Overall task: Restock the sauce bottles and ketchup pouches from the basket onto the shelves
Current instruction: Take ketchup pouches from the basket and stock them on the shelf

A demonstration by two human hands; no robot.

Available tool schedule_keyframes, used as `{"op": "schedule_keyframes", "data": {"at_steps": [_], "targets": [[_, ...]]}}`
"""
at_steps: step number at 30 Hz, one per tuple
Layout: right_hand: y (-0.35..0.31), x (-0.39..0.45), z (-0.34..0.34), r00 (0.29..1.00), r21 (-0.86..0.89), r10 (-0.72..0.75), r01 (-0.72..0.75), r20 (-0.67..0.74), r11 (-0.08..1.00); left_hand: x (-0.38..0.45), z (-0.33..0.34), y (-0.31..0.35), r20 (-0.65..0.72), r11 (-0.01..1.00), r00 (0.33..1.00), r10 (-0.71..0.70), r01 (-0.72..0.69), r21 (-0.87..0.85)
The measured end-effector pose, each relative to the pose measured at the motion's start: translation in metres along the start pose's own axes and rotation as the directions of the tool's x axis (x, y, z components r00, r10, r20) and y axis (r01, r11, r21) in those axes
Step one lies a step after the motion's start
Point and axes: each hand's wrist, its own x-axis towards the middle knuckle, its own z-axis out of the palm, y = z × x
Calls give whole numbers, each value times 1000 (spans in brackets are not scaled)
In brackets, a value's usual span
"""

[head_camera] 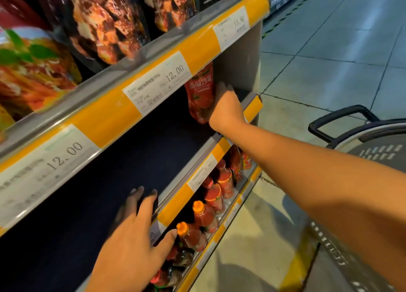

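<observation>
Middle shelf: the dark, deep metal shelf with the orange-and-white price strip point(175, 195) carries the pouch at its far right end, close to the grey end panel point(239, 67); the rest of its floor looks bare and dim.
Basket: the grey perforated plastic shopping basket with the black handle point(373, 142) stands on the tiled floor at the right, well apart from the pouch.
Ketchup pouch: the red, glossy, soft plastic ketchup pouch with white lettering point(198, 94) stands roughly upright, its top hidden behind the upper price strip.
Handling: probably light and floppy, slick-skinned, prone to sag or topple; best held around the fuller lower body, not the thin top.
Right hand point(226, 107): its grip is wrapped around the pouch's right side, fingers behind.
Left hand point(134, 232): fingers spread flat on the shelf edge, holding nothing.
Sauce bottles: small red plastic sauce bottles with orange caps point(204, 215) line the lower shelf.
</observation>
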Motion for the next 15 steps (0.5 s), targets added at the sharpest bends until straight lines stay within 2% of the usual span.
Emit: {"op": "schedule_keyframes", "data": {"at_steps": [5, 8, 12, 15], "targets": [[-2, 35, 13, 998, 92, -49, 45, 46, 995, 4, -1, 0, 38, 999, 999, -32, 32, 11], [-9, 50, 11, 986, -53, -116, 123, 123, 991, 8, -2, -1, 63, 999, 997, -43, 43, -8], [-8, 75, 32, 994, 54, -102, 99, 50, 994, 11, -4, -2, 111, 998, 992, -56, 57, -8], [-14, 94, 50, 993, 71, -80, 74, 82, 995, 13, -8, 2, 170, 996, 982, -83, 86, -14]]}}
